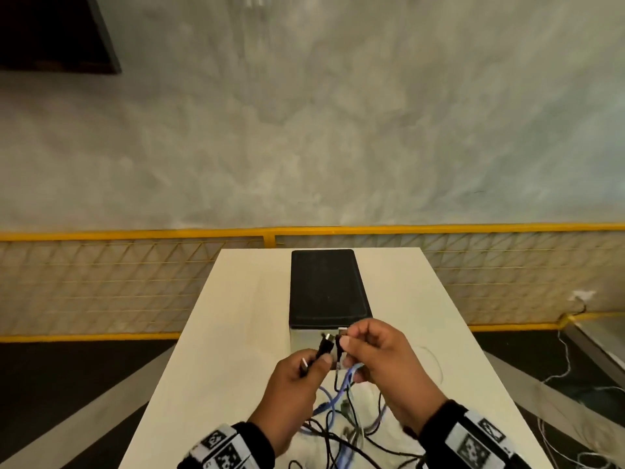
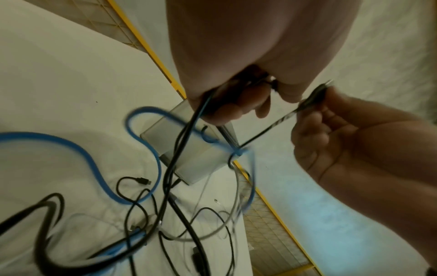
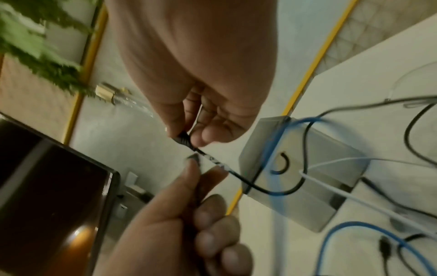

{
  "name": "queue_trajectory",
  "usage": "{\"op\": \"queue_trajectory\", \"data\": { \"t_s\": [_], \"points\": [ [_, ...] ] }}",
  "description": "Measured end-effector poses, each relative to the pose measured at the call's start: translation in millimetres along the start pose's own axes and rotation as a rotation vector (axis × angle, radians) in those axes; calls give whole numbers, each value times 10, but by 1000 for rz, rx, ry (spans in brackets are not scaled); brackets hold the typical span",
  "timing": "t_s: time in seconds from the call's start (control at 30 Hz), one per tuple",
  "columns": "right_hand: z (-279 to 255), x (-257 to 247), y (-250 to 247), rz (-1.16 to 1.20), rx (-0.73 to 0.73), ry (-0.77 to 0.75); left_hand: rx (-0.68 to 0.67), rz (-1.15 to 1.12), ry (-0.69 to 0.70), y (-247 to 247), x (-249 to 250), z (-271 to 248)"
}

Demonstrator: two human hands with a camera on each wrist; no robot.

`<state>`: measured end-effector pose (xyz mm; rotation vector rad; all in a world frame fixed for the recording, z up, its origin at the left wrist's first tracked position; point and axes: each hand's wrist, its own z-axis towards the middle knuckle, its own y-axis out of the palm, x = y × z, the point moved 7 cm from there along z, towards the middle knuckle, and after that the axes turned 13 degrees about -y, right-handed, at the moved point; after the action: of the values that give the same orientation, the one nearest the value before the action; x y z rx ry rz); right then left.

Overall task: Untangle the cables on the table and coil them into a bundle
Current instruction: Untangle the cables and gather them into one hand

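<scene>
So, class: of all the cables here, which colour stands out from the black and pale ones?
The blue cable, a thick one looping across the table among thin black cables and pale cables.

Both hands raised close together: left hand (image 1: 297, 384) fingers curled, thumb pinching; right hand (image 1: 382, 363) pinching with thumb and forefinger. Tagged bands on both wrists.

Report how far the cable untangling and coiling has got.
Done: nothing coiled; no bundle shows. In hand: the left hand grips black cable near its plug, and the right hand pinches another black plug end, both lifted above the table. Left: the blue cable and thinner black and white leads lie crossed in a heap; all need separating, then coiling.
</scene>
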<state>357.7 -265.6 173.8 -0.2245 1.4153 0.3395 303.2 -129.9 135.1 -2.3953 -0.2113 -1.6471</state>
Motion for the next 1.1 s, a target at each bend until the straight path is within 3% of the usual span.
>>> {"op": "queue_trajectory", "data": {
  "t_s": [0.23,0.43,0.6,0.67,0.8,0.9,1.1],
  "points": [
    [-57,-224,-10,66,38,2,-81,-184,106,61,358,-160],
    [-65,-519,-14,46,73,-127,-167,-97,211,176,588,-293],
    [-53,-664,-54,-43,78,-194,-31,-44,287,83,693,-329],
    [-119,-498,-95,-17,71,-53,43,-57,252,-3,664,-268],
    [-523,130,216,193,-141,568,83,-97,215,-25,618,-242],
    [-573,354,324,275,-154,695,14,-152,163,78,547,-299],
    [-533,510,350,353,-105,865,9,-343,21,-35,361,-322]
  ]
}}
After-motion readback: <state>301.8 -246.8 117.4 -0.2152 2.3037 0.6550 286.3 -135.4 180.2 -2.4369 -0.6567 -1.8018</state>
